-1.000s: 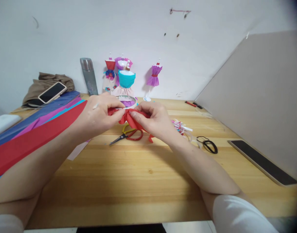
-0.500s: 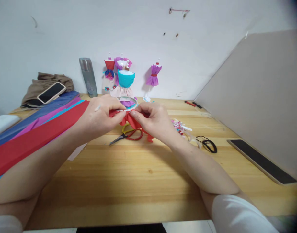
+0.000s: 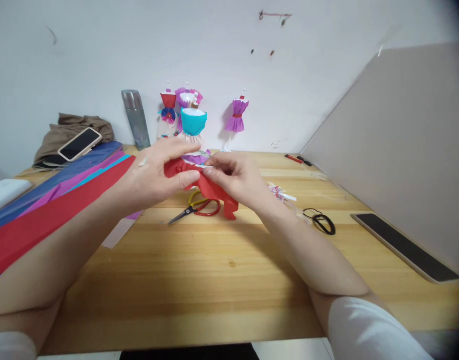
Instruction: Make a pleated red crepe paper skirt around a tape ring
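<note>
A gathered strip of red crepe paper [image 3: 214,192], with a white band along its upper edge, hangs above the table. My right hand [image 3: 239,177] pinches that edge between thumb and fingers. At the strip's left end, my left hand [image 3: 150,172] is open, thumb and fingers spread apart, with red paper showing in the gap; its thumb tip is at the paper. Below the strip lie scissors [image 3: 193,210] with red and yellow handles, blades pointing left. Just behind the hands stands a small dress form [image 3: 193,122] with a turquoise top.
More dress forms, one in purple [image 3: 237,117], stand by the wall near a grey bottle [image 3: 136,120]. Folded coloured paper [image 3: 64,210] and a phone [image 3: 80,144] lie left. Paper scraps [image 3: 280,192], a black cord loop [image 3: 321,222] and a dark flat device [image 3: 405,247] lie right.
The left thumb and fingers have spread apart from their pinch on the red paper. More of the strip shows now, while the right hand keeps its pinch.
</note>
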Available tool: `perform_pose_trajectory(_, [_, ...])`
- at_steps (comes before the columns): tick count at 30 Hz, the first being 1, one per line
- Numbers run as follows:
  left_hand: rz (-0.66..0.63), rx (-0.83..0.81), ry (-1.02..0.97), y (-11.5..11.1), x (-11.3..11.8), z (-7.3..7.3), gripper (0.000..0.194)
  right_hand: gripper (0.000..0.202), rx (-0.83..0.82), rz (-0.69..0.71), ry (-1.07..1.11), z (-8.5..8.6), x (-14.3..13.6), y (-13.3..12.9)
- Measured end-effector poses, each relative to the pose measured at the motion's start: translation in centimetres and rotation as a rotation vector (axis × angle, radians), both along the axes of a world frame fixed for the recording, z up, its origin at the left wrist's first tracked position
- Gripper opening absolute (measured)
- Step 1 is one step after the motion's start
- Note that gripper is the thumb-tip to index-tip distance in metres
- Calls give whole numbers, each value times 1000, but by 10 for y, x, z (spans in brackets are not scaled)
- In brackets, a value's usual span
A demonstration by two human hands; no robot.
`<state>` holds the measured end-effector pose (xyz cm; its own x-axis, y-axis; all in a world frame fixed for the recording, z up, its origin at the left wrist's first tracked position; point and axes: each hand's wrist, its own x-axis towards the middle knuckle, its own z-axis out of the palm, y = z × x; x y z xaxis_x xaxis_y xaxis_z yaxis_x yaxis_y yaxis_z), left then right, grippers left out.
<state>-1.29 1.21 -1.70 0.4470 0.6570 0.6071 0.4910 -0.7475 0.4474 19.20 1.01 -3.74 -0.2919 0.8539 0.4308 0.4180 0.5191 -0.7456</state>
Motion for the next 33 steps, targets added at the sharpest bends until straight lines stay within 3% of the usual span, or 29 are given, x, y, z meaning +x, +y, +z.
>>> perform_pose_trajectory(4, [26,-79,-365,0,-3,-3,33,17,-158,-24,306,8,5,1])
perform_pose_trajectory(6, [-25,-232,-508,4,-1,-8,31,18,-164,-15,410,12,9,2])
perform_pose_trajectory(9, [-242,-630,-443,8,8,-17,34,21,-127,-23,450,14,11,3])
perform_pose_trajectory(12, [-378,-831,-396,3,20,-23,43,24,-145,-6,414,12,7,1])
perform_pose_trajectory(18, [-228,-771,-512,-4,27,-23,34,23,-142,43,373,10,0,-2])
perform_pose_trajectory(25, [-175,-789,-400,-7,23,-15,35,22,-68,-43,363,12,9,4])
perform_pose_trajectory(28, [-202,-838,-402,-7,24,-15,40,22,-69,-49,327,10,9,7])
perform_pose_trajectory(33, [-270,-903,-595,-1,25,-25,49,22,-53,-60,284,9,9,10])
